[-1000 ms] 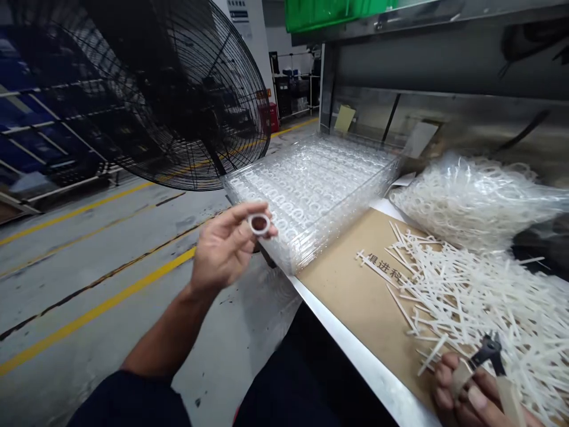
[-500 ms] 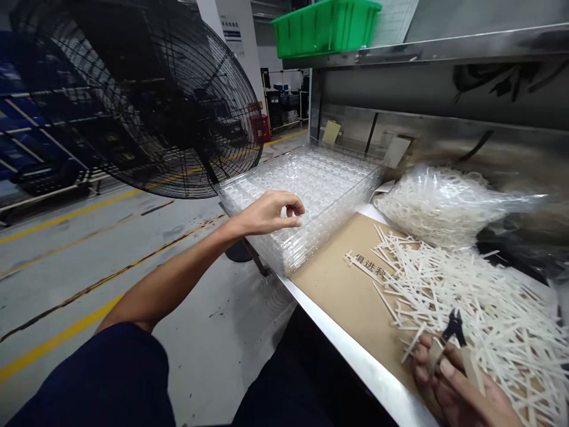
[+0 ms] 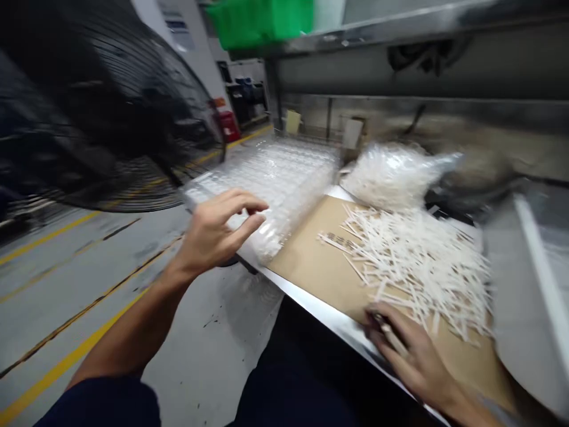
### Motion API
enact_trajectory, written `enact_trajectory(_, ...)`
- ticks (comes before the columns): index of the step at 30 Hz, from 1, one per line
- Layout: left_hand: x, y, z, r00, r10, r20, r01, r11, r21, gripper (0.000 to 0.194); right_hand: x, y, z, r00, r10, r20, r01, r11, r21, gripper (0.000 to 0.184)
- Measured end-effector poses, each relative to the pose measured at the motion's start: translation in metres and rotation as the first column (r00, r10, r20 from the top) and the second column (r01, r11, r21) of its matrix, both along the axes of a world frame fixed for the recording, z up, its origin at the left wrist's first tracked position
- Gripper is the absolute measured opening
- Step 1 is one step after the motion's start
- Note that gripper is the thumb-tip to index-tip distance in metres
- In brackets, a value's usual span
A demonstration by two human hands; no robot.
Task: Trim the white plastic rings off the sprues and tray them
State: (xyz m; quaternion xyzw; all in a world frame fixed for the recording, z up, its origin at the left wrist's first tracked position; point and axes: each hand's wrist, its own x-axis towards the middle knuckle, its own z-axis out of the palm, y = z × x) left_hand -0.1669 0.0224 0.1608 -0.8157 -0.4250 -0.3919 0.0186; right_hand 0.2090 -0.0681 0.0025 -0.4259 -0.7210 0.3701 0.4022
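Lining the clear tray (image 3: pixel 302 210): whitish pieces (image 3: pixel 275 169)

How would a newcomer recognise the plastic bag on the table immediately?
On the table, find the brown sheet with heaped white sticks. Just beyond the heap sits the plastic bag: rumpled and bulging, unlike the rectangular clear tray to its left.
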Motion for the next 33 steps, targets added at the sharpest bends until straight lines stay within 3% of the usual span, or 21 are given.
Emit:
enact_trajectory(2, 0.022, -0.017, -0.018, 0.993, -0.103, 0.065, 0.104, 0.994, -0.017, 0.019, -0.009, -0.002, 0.003, 0.971, 0.181, 0.155, -0.217, 0.94, 0.264, 0.032)
enact_trajectory(4, 0.046, -0.023, -0.039, 0.97, -0.22, 0.102, 0.231, 0.967, -0.107, 0.022, -0.013, 0.0, 0.002, 0.923, 0.241, 0.299, -0.352, 0.842, 0.408, 0.03)
enact_trajectory(6, 0.075, -0.02, -0.061, 0.936, -0.336, 0.104, 0.351, 0.91, -0.22, 0.023, -0.013, 0.003, -0.002, 0.885, 0.216, 0.411, -0.404, 0.796, 0.452, 0.028)
enact_trajectory(9, 0.124, -0.009, -0.087, 0.872, -0.488, 0.038, 0.467, 0.805, -0.366, 0.021, -0.011, 0.003, -0.004, 0.853, 0.173, 0.492, -0.429, 0.768, 0.475, 0.027)
enact_trajectory(12, 0.162, 0.002, -0.102, 0.828, -0.553, -0.096, 0.445, 0.751, -0.489, 0.022, -0.011, -0.001, -0.003, 0.828, 0.164, 0.537, -0.463, 0.742, 0.486, 0.023)
enact_trajectory(16, 0.183, 0.001, -0.113, 0.831, -0.49, -0.264, 0.297, 0.792, -0.533, 0.018, -0.013, -0.004, 0.001, 0.79, 0.179, 0.586, -0.519, 0.704, 0.484, 0.023)
enact_trajectory(23, 0.176, -0.006, -0.124, 0.84, -0.433, -0.328, 0.208, 0.814, -0.542, 0.01, -0.014, -0.006, 0.002, 0.794, 0.136, 0.592, -0.509, 0.682, 0.525, 0.023)
enact_trajectory(26, 0.18, 0.008, -0.121, 0.866, -0.425, -0.263, 0.244, 0.819, -0.52, 0.014, -0.013, -0.006, 0.002, 0.803, 0.125, 0.583, -0.498, 0.679, 0.539, 0.026)
enact_trajectory(29, 0.204, 0.022, -0.116, 0.865, -0.461, -0.196, 0.347, 0.834, -0.428, 0.024, -0.011, -0.007, 0.003, 0.814, 0.138, 0.564, -0.495, 0.672, 0.551, 0.024)
enact_trajectory(33, 0.254, 0.029, -0.115, 0.789, -0.518, -0.33, 0.447, 0.853, -0.27, 0.032, -0.009, -0.008, 0.005, 0.836, 0.156, 0.526, -0.473, 0.691, 0.547, 0.025)
